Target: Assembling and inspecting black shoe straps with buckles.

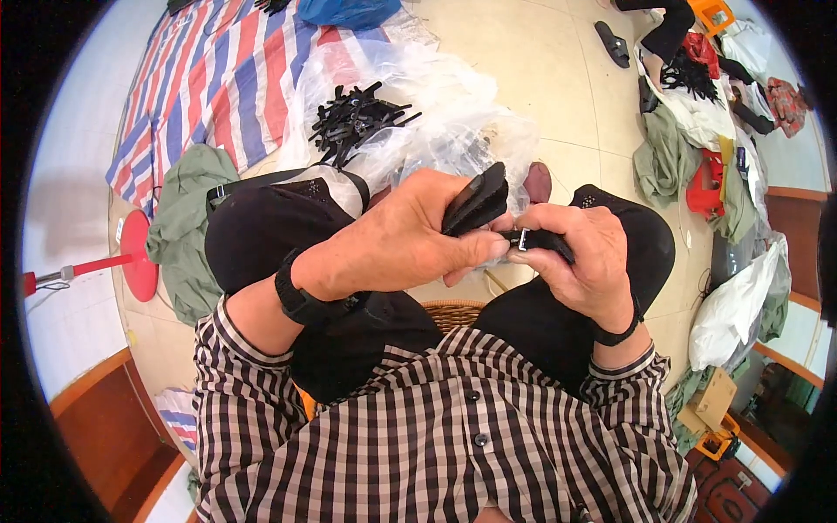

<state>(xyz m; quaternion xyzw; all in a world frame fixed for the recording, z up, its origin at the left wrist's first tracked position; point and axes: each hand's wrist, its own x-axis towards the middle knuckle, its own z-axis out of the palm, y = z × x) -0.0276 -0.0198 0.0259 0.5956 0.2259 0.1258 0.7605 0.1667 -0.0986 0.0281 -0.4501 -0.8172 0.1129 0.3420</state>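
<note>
Above my lap, my left hand [392,231] is closed around a folded black strap [478,202], whose wide end stands up past the fingers. Between the thumb and fingers of my right hand [593,257] is the other part of the strap, bent into a small loop, with a silver-coloured rectangular buckle [522,239] on it. The left thumb tip presses close beside that buckle. Whether both black parts are one continuous piece is hidden by the fingers. Beyond my knees, a pile of similar black straps [357,120] lies on clear plastic sheeting [436,87].
A striped tarp [209,96] covers the floor at far left, with green cloth [192,227] nearer. At left stands a red round base with a pole [139,254]. Cloth, a red stool [706,187] and white bags [737,305] line the right. Another person's leg [667,39] shows far right.
</note>
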